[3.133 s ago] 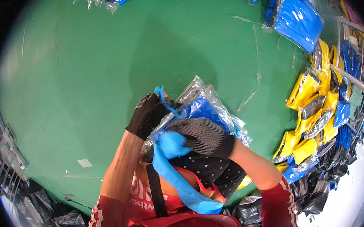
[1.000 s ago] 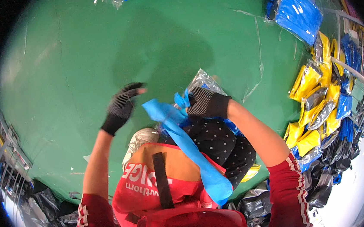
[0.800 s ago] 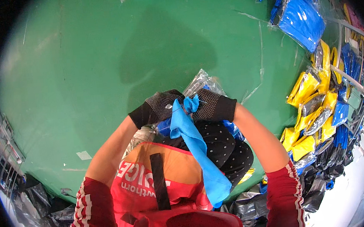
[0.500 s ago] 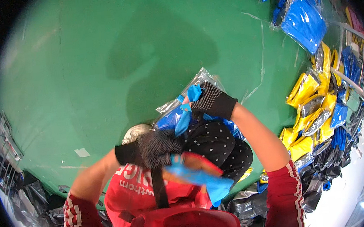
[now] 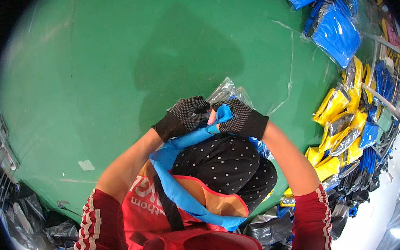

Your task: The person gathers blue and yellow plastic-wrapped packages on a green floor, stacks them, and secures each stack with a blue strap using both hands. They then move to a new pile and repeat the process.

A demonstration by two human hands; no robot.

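Both hands wear black gloves with white dots and meet above my lap. My right hand (image 5: 238,118) is closed on a bright blue cloth strip (image 5: 174,179), with a short end poking up by the thumb. My left hand (image 5: 185,117) is closed right beside it, fingers curled at the strip where it meets the right thumb; its fingertips are partly hidden. From the hands the strip curves left and down over my lap to the red garment. Behind the hands lies a clear plastic wrapping (image 5: 228,90), mostly covered by them.
Green floor (image 5: 99,62) spreads ahead. Blue plastic-wrapped packages (image 5: 335,32) lie at the far right, with yellow packages (image 5: 334,106) piled nearer beside a metal rack (image 5: 382,94). Black plastic bags (image 5: 27,214) lie at the left, and more black plastic (image 5: 268,231) sits near me at the right.
My left hand has moved up and to the right, from over my lap to beside my right hand. The blue strip now loops out to the left. My right hand has shifted slightly toward me.
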